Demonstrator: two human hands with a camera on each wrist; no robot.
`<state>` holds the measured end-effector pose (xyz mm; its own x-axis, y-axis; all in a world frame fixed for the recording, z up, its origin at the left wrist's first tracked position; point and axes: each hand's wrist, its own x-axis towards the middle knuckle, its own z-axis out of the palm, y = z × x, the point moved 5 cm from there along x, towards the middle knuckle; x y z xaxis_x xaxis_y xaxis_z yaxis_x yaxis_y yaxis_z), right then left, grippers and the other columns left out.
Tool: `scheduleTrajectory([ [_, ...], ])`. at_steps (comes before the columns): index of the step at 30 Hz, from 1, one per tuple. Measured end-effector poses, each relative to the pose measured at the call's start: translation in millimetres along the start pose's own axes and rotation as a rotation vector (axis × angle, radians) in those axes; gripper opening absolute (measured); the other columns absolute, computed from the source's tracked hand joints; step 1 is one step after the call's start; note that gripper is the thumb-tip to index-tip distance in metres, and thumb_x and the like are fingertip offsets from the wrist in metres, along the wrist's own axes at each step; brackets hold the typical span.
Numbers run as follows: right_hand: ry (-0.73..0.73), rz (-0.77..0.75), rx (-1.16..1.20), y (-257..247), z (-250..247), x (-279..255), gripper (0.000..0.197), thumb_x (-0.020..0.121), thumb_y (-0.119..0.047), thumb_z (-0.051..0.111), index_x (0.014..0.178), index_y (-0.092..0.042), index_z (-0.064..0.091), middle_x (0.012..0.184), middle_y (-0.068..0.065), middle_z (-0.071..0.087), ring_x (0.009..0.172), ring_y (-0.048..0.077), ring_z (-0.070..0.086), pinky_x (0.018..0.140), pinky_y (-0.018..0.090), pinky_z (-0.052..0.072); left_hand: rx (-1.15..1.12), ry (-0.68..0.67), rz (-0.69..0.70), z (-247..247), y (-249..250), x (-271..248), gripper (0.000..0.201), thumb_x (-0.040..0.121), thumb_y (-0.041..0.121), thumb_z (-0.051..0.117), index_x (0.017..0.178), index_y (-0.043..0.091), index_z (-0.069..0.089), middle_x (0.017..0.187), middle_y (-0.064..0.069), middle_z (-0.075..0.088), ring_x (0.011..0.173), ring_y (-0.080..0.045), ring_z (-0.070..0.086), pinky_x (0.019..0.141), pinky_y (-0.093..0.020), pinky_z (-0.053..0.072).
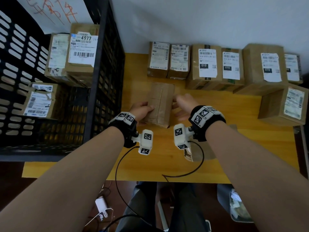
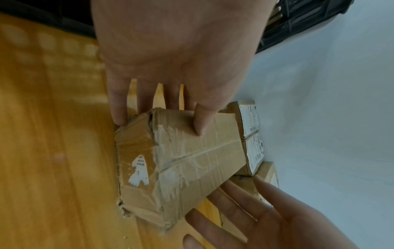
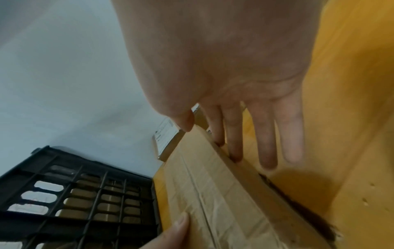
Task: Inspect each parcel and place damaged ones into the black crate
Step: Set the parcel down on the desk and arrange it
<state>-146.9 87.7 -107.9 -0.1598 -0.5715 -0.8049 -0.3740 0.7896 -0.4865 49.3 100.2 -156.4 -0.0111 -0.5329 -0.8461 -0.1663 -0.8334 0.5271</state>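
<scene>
Item: taped cardboard parcel (image 1: 160,103), plain side up with torn label scrap on its near end, long axis running away from us on the yellow table (image 1: 234,148) beside the black crate (image 1: 98,91), whose topmost parcel's label (image 1: 83,47) reads "4977"; our left hand (image 1: 141,111) grips its left edge, thumb on top, our right hand (image 1: 183,104) touches its right edge with fingers straight.

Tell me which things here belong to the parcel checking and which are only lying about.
Belong to the job:
- taped parcel, gripped by left hand; right hand touches it
- black crate
- labelled parcels in a row

Lying about:
- white charger on floor
- handwritten paper sign
</scene>
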Motion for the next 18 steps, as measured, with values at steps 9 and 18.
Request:
scheduleTrajectory([
  [9, -0.006, -0.127, -0.003, -15, -2, -7, 0.038, 0.106, -0.042, 0.048, 0.125, -0.016, 0.067, 0.101, 0.001, 0.074, 0.099, 0.024, 0.066, 0.083, 0.039, 0.053, 0.095, 0.141, 0.097, -1, 11, 7, 0.043, 0.089, 0.009, 0.077, 0.129, 0.016, 0.061, 0.122, -0.007, 0.068, 0.113, -0.027, 0.064, 0.096, -0.043, 0.055],
  [18, -0.08, -0.202, -0.328, -30, 10, -11, 0.053, 0.108, -0.049, 0.037, 0.143, -0.017, 0.061, 0.152, 0.01, 0.053, 0.137, 0.029, 0.051, 0.114, 0.043, 0.041, -0.024, 0.075, 0.066, -4, 14, 5, 0.043, 0.096, 0.035, 0.072, 0.133, 0.016, 0.065, 0.125, -0.005, 0.07, 0.116, -0.026, 0.064, 0.1, -0.045, 0.053],
])
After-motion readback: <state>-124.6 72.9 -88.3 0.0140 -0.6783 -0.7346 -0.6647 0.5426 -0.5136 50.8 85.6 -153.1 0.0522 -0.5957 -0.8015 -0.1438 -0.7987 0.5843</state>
